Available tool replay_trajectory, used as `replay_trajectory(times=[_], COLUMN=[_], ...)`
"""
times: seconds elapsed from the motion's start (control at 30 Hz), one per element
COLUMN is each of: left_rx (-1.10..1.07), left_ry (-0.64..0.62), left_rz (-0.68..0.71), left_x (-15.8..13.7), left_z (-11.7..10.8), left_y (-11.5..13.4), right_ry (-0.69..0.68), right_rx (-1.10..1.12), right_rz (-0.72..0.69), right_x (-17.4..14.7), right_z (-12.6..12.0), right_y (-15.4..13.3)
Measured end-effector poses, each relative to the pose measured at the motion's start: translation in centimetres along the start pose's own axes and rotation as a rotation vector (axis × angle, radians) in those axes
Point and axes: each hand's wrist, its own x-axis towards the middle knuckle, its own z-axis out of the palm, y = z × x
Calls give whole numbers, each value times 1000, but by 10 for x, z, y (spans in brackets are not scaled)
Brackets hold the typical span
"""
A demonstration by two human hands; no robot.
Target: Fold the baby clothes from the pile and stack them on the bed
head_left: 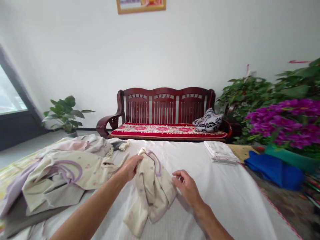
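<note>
Now, cream garment [163, 190] near-to-far, neckline [157, 165] toward the bench [163, 108]!
Left hand [131, 166] pinches its top; right hand [187, 186] curls free alongside.

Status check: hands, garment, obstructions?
Left hand gripping cream garment near lilac neckline. Right hand half-open at garment's right edge, contact unclear. Garment crumpled over white sheet. Clothes pile close on left.

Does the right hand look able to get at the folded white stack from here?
Probably yes: the right hand seems to grip nothing, and only the white sheet shows between it and the stack, perhaps with a stretch.
</note>
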Motion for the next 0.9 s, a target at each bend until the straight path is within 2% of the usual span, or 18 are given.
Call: replay_trajectory(times=[0.07, 0.17, 0.3, 0.4, 0.53, 0.57, 0.63, 0.7, 0.77, 0.83, 0.9], left_rx=[-84, -113, -78, 162, 632, 712, 770, 671, 475, 317, 305], left_ry=[36, 26, -71, -68, 86, 120, 156, 141, 38, -152, -361], left_rz=[-33, -5, 117, 344, 661, 709, 770, 778, 696, 546, 411], left_x=[-1, -4, -11, -12, -3, 0, 5, 5, -1, -10, -19], left_z=[2, 8, 5, -6, -24, -28, -33, -34, -31, -25, -18], left_y=[-2, -1, 8, 20, 36, 40, 47, 55, 63, 69, 70], right_ry=[-78, -153, -100, -15, 27, 51, 109, 134, 158, 254, 360], right_rx=[-204, -413, -486, -257, 414, 512, 567, 535, 449, 217, -27], right_rz=[-58, -128, -109, 32, 266, 285, 234, 94, -33, -118, -167], right_x=[-9, -21, -20, -8, 10, 15, 29, 46, 65, 83, 97], right_z=[2, 13, 21, 14, -8, -16, -34, -55, -77, -94, -102], right_y=[-15, -30, -22, -11, -12, -16, -27, -41, -54, -64, -71])
